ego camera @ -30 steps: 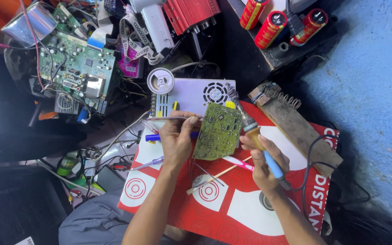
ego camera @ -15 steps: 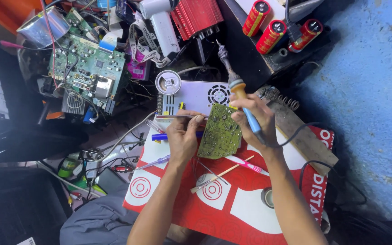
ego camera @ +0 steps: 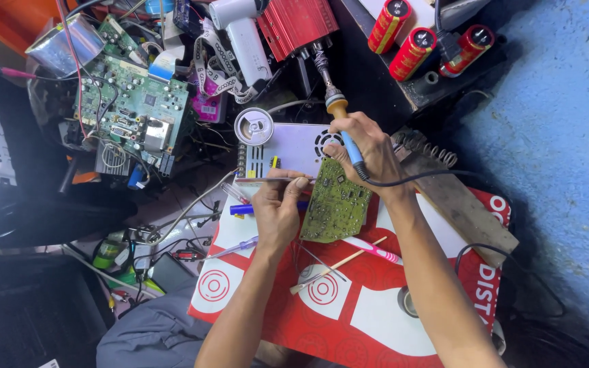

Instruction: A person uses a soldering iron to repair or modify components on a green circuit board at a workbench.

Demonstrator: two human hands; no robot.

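Note:
My right hand (ego camera: 369, 146) is shut on a soldering iron (ego camera: 341, 116) with a blue handle and yellow collar. Its tip points away from me, over the silver power supply box (ego camera: 288, 146). A small green circuit board (ego camera: 335, 204) lies tilted on the red and white sheet (ego camera: 376, 307), just below that hand. My left hand (ego camera: 277, 208) rests at the board's left edge and pinches a thin metal wire (ego camera: 260, 179) that runs to the left. The iron's black cable (ego camera: 417, 178) trails off to the right.
A large green board (ego camera: 134, 112), a white blower (ego camera: 243, 34) and a red finned case (ego camera: 298, 24) crowd the far side. Red capacitors (ego camera: 410, 44) stand at the back right. A wooden stand with a spring (ego camera: 444, 191), a pink toothbrush (ego camera: 373, 250) and a blue pen (ego camera: 250, 209) lie near.
My right hand has lifted the soldering iron off the board's right side and swung its tip up and away over the power supply. My left hand stays at the board's left edge.

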